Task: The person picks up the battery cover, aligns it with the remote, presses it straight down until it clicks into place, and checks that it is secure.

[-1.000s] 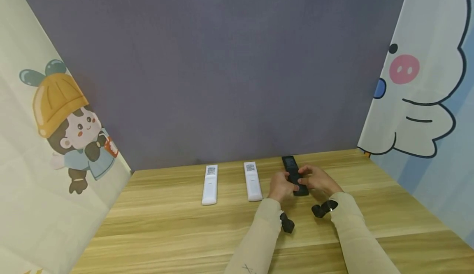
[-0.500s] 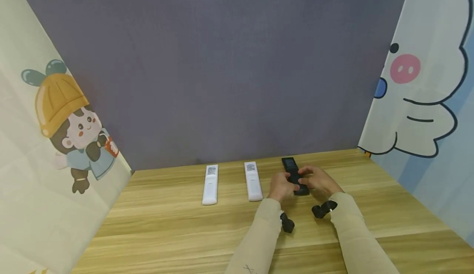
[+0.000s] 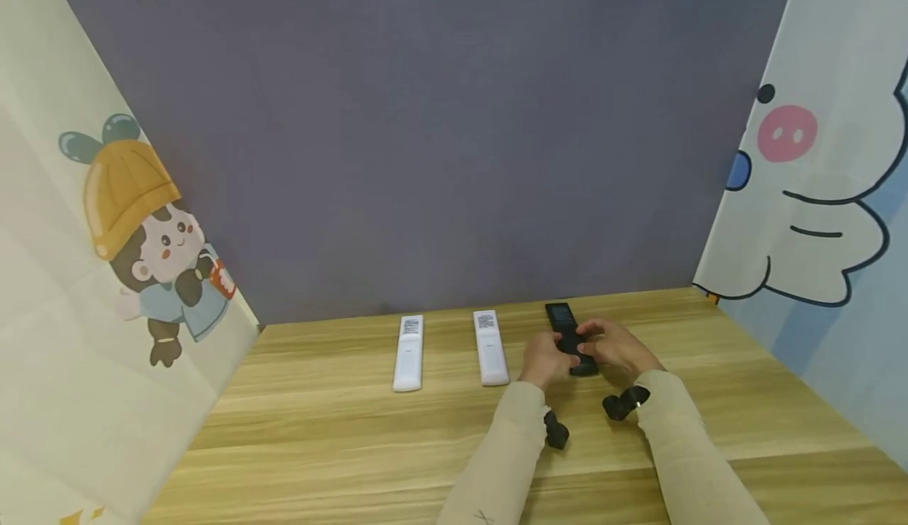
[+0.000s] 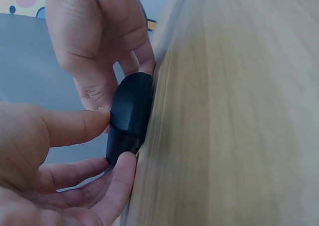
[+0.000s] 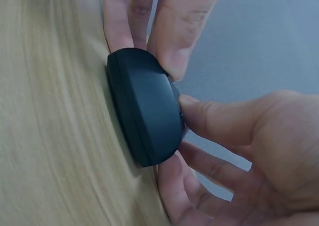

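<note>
On the wooden table lies a black remote control [image 3: 563,322], a printed label at its far end. My left hand [image 3: 546,358] grips its left side, with the thumb on the upper face. From the right, my right hand [image 3: 613,345] holds the same remote, its thumb also on top. Close up in the left wrist view, the remote's rounded near end [image 4: 130,104] sits low against the table between both hands. The right wrist view shows that dark end [image 5: 144,106] with fingers on either side.
Two white remote controls lie to the left, one farther off [image 3: 408,355] and one nearer my left hand [image 3: 491,351], both with printed labels up. A grey panel [image 3: 440,139] rises behind the wooden table [image 3: 319,430]. Cartoon-printed sheets flank it left [image 3: 170,249] and right [image 3: 816,210].
The head view has shifted slightly, so everything appears a little farther right. Both hands keep their hold on the black remote, which has hardly moved on the table.
</note>
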{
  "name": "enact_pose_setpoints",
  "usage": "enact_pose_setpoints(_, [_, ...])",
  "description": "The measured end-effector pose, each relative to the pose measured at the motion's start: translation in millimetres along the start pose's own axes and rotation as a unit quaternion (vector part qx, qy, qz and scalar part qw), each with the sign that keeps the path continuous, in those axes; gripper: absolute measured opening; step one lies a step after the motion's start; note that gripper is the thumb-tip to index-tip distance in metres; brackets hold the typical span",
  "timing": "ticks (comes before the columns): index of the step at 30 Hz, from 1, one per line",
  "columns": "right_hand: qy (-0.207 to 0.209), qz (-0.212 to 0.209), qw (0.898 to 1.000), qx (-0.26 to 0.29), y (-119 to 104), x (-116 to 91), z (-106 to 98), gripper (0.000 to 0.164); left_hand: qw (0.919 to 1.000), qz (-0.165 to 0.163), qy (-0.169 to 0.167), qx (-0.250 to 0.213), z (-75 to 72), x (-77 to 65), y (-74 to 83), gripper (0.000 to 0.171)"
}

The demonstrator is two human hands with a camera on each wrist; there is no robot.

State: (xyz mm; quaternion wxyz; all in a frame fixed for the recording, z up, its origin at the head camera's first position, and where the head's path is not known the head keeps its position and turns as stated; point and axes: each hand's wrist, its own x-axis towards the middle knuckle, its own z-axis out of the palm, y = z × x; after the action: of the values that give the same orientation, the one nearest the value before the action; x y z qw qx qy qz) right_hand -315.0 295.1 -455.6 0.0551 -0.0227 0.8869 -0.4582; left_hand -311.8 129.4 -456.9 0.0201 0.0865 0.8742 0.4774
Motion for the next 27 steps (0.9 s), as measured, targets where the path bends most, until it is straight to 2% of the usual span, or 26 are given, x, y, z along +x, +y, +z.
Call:
enact_pose_setpoints(7, [-0.001, -0.023, 1.0, -0.017, -4, 5, -1, 0.038, 1.0, 0.0, 0.0, -0.006, 0.1, 1.4, -1.5, 0.055])
enact_pose_setpoints(13, [-0.011, -0.023, 0.997, -0.07, -8, 7, -3, 0.036, 0.9967, -0.037, -0.046, -0.056, -4.5, -7.6, -2.4, 0.052])
enact_pose_setpoints(15, [-0.014, -0.024, 0.995, -0.094, -11, 8, -2, 0.036, 0.9966, -0.032, -0.056, -0.052, -8.7, -12.6, -3.7, 0.05])
enact_pose_setpoints(21, [-0.01, -0.051, 0.984, -0.169, -14, 12, 2, 0.035, 0.9969, 0.031, -0.073, -0.001, -27.7, -27.4, -7.8, 0.039])
enact_pose_setpoints(24, [0.004, -0.057, 0.978, -0.201, -14, 12, 3, 0.034, 0.992, 0.072, -0.1, 0.026, -39.6, -34.2, -10.1, 0.029])
enact_pose_setpoints(27, [0.009, -0.051, 0.975, -0.214, -15, 11, 2, 0.036, 0.9822, 0.111, -0.14, 0.059, -57.6, -41.0, -11.8, 0.029])
